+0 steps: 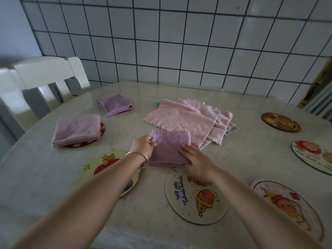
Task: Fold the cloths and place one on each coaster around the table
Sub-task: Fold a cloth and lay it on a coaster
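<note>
Round glossy coaster [195, 196] lies nearest. Just past it, my right hand [195, 161] presses flat and open on the fuzzy folded purple cloth [169, 148]; my left hand [143, 146] pinches its scalloped edge. Beyond, pink cloths [185, 119] lie stacked.

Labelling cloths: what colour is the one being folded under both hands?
Lilac purple cloth, with a pale scalloped edge at its far-left corner; seen in the head view.

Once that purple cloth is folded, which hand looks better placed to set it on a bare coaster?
Probably the left hand: it grips the purple cloth's edge, and the bare tomato coaster lies just below it. The right hand only rests flat on top.
</note>
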